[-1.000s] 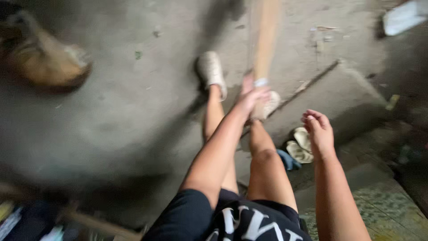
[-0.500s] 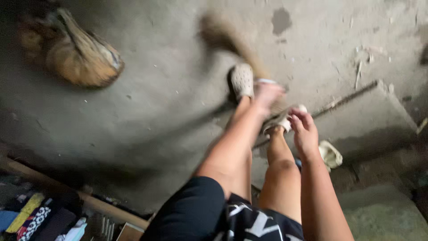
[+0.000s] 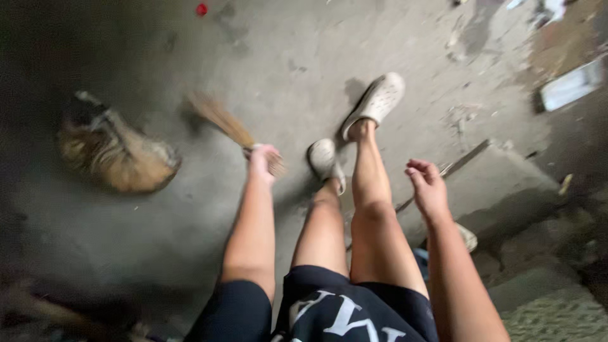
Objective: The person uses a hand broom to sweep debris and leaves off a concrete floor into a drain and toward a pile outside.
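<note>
Left hand (image 3: 263,159) clamped round the handle of a straw-coloured grass hand broom (image 3: 223,120), bristles blurred low over grey concrete floor (image 3: 158,209); right hand (image 3: 429,187) loose, empty; floor near the left hand looks fairly clean, while debris (image 3: 465,114) remains toward the right.

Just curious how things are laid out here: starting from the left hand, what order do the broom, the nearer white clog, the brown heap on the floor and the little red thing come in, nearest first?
From the left hand, in the head view:
1. Broom: in its grip, bristles pointing up-left.
2. Nearer white clog: just to the right.
3. Brown heap: on the floor, far left.
4. Red thing: top edge, farthest.
</note>
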